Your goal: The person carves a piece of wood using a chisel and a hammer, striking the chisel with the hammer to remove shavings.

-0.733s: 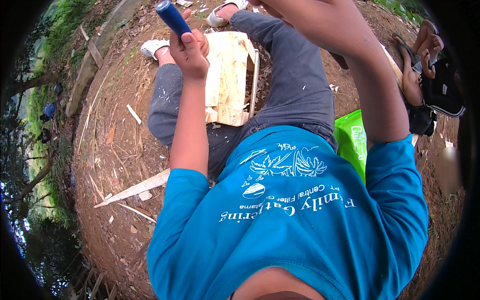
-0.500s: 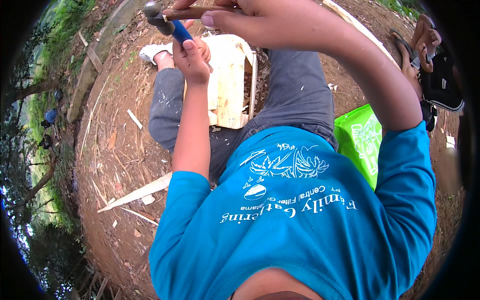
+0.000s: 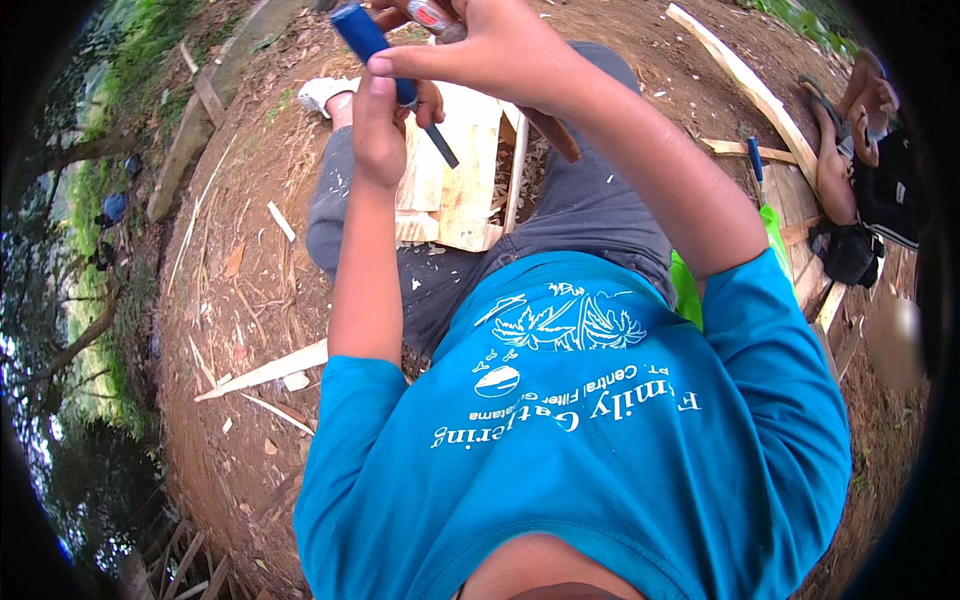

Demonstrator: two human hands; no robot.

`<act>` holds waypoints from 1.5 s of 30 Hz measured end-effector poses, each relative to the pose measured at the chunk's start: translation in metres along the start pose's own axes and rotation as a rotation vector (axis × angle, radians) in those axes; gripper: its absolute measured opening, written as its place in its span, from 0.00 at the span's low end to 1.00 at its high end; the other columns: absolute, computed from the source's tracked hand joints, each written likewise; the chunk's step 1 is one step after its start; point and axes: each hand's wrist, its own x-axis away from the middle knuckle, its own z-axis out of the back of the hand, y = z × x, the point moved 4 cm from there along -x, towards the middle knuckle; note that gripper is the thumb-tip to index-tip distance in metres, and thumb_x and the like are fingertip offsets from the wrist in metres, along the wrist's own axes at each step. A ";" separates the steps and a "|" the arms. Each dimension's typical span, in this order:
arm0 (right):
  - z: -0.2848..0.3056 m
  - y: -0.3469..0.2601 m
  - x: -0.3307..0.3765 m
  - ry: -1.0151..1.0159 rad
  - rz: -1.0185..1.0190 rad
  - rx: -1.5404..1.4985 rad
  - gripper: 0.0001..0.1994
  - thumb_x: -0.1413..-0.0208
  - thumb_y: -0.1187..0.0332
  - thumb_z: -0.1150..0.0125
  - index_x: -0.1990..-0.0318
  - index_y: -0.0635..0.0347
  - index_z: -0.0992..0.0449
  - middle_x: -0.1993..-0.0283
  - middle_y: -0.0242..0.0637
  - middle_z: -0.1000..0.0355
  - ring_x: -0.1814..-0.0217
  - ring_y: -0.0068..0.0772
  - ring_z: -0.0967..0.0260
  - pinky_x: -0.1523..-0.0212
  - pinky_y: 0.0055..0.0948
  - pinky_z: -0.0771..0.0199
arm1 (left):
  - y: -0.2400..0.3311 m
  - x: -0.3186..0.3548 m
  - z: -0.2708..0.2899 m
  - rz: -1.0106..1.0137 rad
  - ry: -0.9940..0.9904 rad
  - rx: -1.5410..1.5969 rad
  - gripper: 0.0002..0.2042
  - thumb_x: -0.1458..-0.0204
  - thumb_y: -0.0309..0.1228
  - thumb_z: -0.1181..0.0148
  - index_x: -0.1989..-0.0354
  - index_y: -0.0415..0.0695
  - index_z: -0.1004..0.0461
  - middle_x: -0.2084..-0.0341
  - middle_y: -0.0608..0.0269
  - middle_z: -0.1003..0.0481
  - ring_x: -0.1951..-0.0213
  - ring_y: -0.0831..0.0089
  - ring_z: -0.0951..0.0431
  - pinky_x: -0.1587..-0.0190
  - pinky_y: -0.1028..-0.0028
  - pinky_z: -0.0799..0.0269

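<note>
Left hand: your left hand is raised in front of you, fingers curled tight round the lower part of a blue-handled tool; a thin dark shaft sticks out below the fist, slanting down to the right.
Right hand: your right hand sits just above and right of the left, thumb and forefinger reaching across to touch the blue grip near its top; the other fingers close on a small red and silver object that is too cut off at the top edge to identify.
Tool position: held up between both hands, tilted, above your lap, apart from the wood beneath.
Wood: a pale wooden frame of flat slats rests on your grey trousers, directly under the hands.
Ground: bare brown soil with wood chips; a long pale offcut lies to your left.
Right side: a bright green bag beside your hip; long planks beyond it.
Other person: a seated person at the far right edge, hands not clear.
</note>
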 end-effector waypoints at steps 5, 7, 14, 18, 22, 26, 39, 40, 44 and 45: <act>-0.005 0.023 0.009 0.032 -0.053 -0.052 0.36 0.44 0.65 0.28 0.31 0.70 0.37 0.51 0.37 0.25 0.50 0.25 0.27 0.49 0.28 0.24 | 0.014 0.022 0.002 0.095 -0.128 -0.346 0.29 0.27 0.50 0.60 0.40 0.32 0.30 0.59 0.55 0.23 0.55 0.68 0.23 0.49 0.68 0.29; 0.002 0.010 0.017 0.141 0.162 -0.028 0.37 0.43 0.65 0.27 0.30 0.70 0.38 0.51 0.36 0.25 0.49 0.24 0.28 0.48 0.26 0.25 | 0.019 0.028 0.019 0.145 -0.157 -0.537 0.32 0.29 0.53 0.58 0.33 0.35 0.33 0.44 0.50 0.25 0.41 0.63 0.27 0.35 0.64 0.36; 0.060 0.022 0.070 0.403 0.001 -0.328 0.25 0.41 0.70 0.28 0.40 0.64 0.31 0.54 0.31 0.27 0.55 0.19 0.27 0.54 0.23 0.25 | -0.008 0.082 0.054 0.927 -0.107 -0.998 0.38 0.41 0.55 0.39 0.32 0.36 0.34 0.44 0.40 0.26 0.41 0.54 0.24 0.39 0.60 0.30; 0.096 0.017 0.104 0.504 -0.044 -0.146 0.22 0.40 0.69 0.29 0.42 0.62 0.32 0.60 0.28 0.27 0.62 0.16 0.29 0.62 0.20 0.28 | -0.013 0.103 0.029 0.694 -0.094 -1.248 0.39 0.54 0.46 0.26 0.35 0.37 0.29 0.48 0.43 0.24 0.42 0.53 0.23 0.38 0.61 0.29; 0.110 0.009 0.133 0.462 -0.028 -0.156 0.23 0.35 0.64 0.33 0.38 0.65 0.31 0.56 0.36 0.21 0.75 0.10 0.37 0.77 0.14 0.39 | -0.007 0.110 0.015 0.560 -0.228 -0.907 0.37 0.58 0.36 0.22 0.37 0.41 0.27 0.45 0.48 0.24 0.41 0.55 0.24 0.36 0.63 0.31; 0.097 0.014 0.146 0.485 -0.031 -0.190 0.27 0.37 0.66 0.31 0.35 0.65 0.35 0.58 0.32 0.23 0.81 0.08 0.46 0.84 0.14 0.49 | 0.000 0.115 0.009 0.541 -0.366 -0.828 0.37 0.60 0.31 0.22 0.36 0.45 0.27 0.43 0.51 0.25 0.41 0.55 0.25 0.36 0.64 0.32; 0.002 -0.021 0.100 0.128 0.082 -0.158 0.24 0.38 0.73 0.32 0.39 0.62 0.37 0.61 0.30 0.27 0.65 0.14 0.31 0.68 0.16 0.32 | 0.003 0.108 -0.036 0.303 -0.104 -0.680 0.16 0.36 0.32 0.37 0.42 0.42 0.22 0.47 0.62 0.21 0.46 0.71 0.22 0.39 0.70 0.29; -0.002 -0.022 0.094 0.101 0.114 -0.139 0.25 0.39 0.72 0.32 0.39 0.63 0.37 0.61 0.29 0.28 0.65 0.14 0.31 0.68 0.16 0.32 | -0.001 0.107 -0.035 0.315 -0.090 -0.645 0.15 0.36 0.31 0.37 0.43 0.42 0.21 0.48 0.64 0.21 0.47 0.73 0.22 0.40 0.71 0.29; -0.005 -0.014 0.077 0.100 0.072 0.020 0.24 0.40 0.72 0.31 0.40 0.62 0.36 0.63 0.26 0.32 0.66 0.15 0.33 0.68 0.16 0.33 | -0.014 0.107 -0.031 0.332 -0.014 -0.454 0.11 0.37 0.28 0.37 0.48 0.44 0.16 0.57 0.70 0.22 0.53 0.78 0.23 0.45 0.75 0.28; -0.005 -0.012 0.071 0.103 0.081 0.000 0.24 0.40 0.72 0.31 0.40 0.62 0.36 0.63 0.26 0.34 0.67 0.15 0.34 0.68 0.17 0.33 | -0.014 0.108 -0.030 0.326 -0.013 -0.462 0.11 0.37 0.28 0.37 0.48 0.45 0.16 0.59 0.70 0.22 0.53 0.78 0.23 0.46 0.75 0.28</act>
